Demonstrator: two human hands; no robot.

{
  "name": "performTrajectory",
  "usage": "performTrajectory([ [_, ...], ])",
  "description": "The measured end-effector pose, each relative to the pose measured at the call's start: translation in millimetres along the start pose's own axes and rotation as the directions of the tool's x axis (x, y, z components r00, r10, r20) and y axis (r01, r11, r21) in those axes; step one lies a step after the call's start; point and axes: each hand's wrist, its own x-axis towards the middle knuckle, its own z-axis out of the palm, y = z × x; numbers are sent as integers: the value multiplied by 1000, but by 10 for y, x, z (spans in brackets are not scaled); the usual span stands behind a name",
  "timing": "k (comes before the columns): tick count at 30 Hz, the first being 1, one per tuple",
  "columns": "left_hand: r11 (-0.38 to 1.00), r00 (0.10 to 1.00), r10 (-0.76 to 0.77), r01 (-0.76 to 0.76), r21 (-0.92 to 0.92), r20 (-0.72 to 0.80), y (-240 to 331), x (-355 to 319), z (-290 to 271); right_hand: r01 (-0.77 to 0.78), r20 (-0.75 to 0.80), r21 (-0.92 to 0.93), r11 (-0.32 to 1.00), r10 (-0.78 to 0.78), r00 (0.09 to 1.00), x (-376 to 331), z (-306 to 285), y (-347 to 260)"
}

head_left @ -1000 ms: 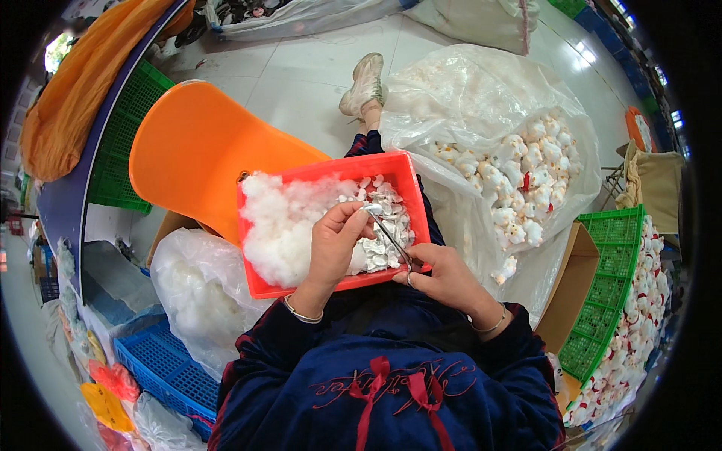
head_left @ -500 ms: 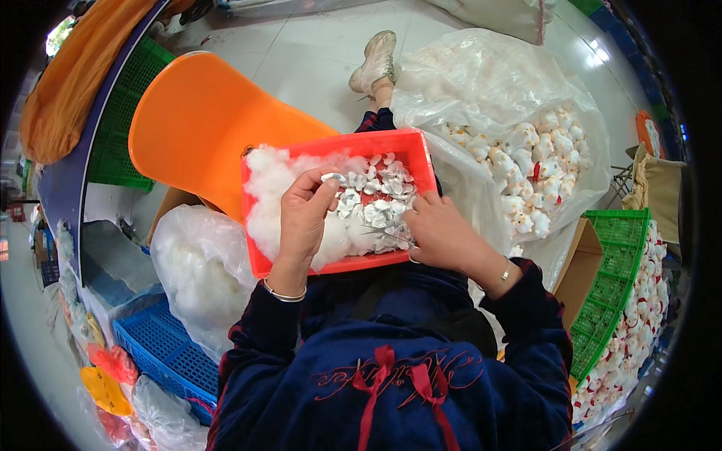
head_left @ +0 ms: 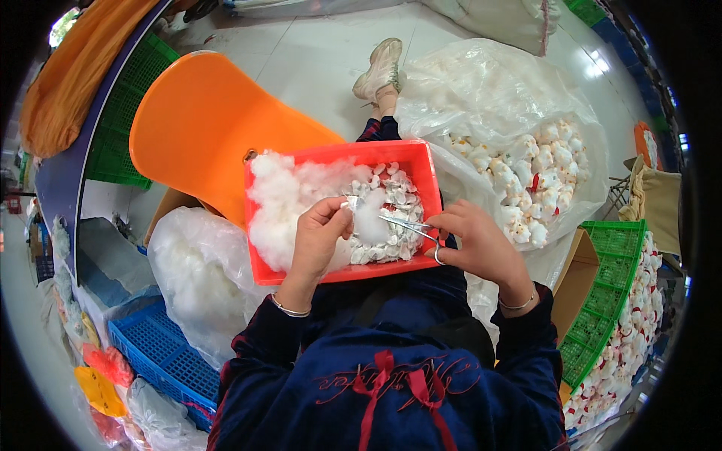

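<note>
While my left hand [head_left: 322, 229] pinches a small white piece [head_left: 351, 203] between thumb and fingers, my right hand [head_left: 477, 244] grips metal scissors [head_left: 410, 225] by the loops, blades pointing back toward the left. Head view, only one to log. The white piece sits right at my left fingertips, over the middle of a red tray [head_left: 430, 177]. Just right of those fingertips, near the scissor tips, is a tuft of white fluff [head_left: 369, 222]; can't tell if the blades nip it or merely meet it.

Progress, my judgement: piece in hand looks partway at best, since the tuft shows outside it; whether any fluff is inside, can't tell. Beyond and right of my left hand lie many loose small white pieces [head_left: 402, 199], so a good share looks left, though I can't tell which of them are finished. Left of the same hand, a big heap of stuffing [head_left: 274, 195] fills that side of the tray, so supply looks ample.

Further out from my left hand: a clear bag with white filling [head_left: 195, 286] and an orange chair [head_left: 203, 128]. Beyond my right hand, a big plastic bag [head_left: 489, 83] holds plenty of white plush shapes [head_left: 526, 218], apparently from further along. Green crate [head_left: 602, 301] stands right of that hand.
</note>
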Motion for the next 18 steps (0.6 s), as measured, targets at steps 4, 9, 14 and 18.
performTrajectory([
  [4, 992, 1000, 7, -9, -128, -16, 50, -4, 116, -8, -31, -40, 999, 7, 999, -23, 28, -45],
  [9, 976, 999, 21, -15, -216, 28, 227, 13, -8, -103, -91, -74, 992, 96, 991, -112, 66, -36],
  [14, 989, 953, -100, 64, 134, 286, 320, -175, 220, -150, -73, -125, 981, 142, 987, -138, 73, -68],
  [18, 993, 985, -119, 117, 27, 123, 222, -131, 102, -161, -31, -151, 975, 159, 987, -304, -31, 83],
])
